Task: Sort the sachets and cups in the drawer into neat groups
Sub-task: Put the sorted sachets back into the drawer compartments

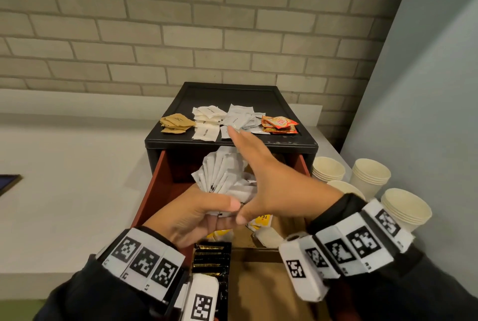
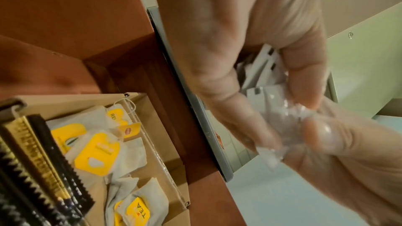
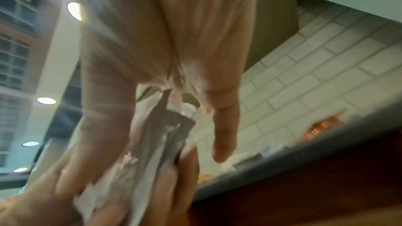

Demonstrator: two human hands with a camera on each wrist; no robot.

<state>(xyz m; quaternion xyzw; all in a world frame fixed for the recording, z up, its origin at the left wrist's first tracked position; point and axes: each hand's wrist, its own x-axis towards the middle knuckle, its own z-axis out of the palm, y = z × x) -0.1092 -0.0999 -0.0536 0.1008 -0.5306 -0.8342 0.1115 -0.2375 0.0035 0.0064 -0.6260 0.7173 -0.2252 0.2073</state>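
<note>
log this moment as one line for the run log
left hand: grips white sachet bundle over open drawer | right hand: open, flat against bundle | box top: four sorted piles

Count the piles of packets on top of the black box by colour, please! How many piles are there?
Brown sachet pile: 1
White sachet pile: 1
Silver-grey sachet pile: 1
Orange-red sachet pile: 1
Total: 4 piles on the black box
</note>
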